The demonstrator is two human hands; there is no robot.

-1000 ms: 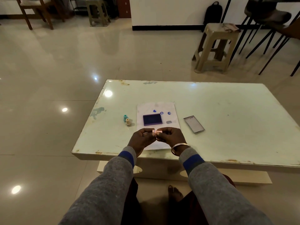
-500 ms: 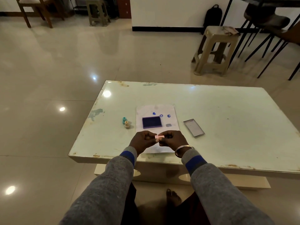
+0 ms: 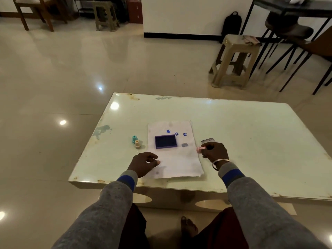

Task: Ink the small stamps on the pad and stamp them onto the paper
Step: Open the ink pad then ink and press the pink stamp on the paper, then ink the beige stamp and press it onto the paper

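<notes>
A white sheet of paper (image 3: 179,162) lies on the table with three blue prints near its far edge. The open purple ink pad (image 3: 165,141) sits on the paper. My right hand (image 3: 214,152) is at the paper's right edge, shut on a small pink stamp (image 3: 199,149). My left hand (image 3: 144,163) rests at the paper's left edge, fingers loosely curled, holding nothing. A teal stamp (image 3: 134,139) and a beige stamp (image 3: 137,143) stand left of the paper. A small grey piece (image 3: 184,145) lies right of the pad.
The pale table (image 3: 251,141) has worn, rusty edges. The ink pad's lid (image 3: 208,140) lies behind my right hand, partly hidden. A plastic stool (image 3: 235,60) and black chair legs stand beyond the table at right.
My hands were together over the near part of the paper, both on the pink stamp. They have separated: the right carried the stamp to the right, the left moved left and down.
</notes>
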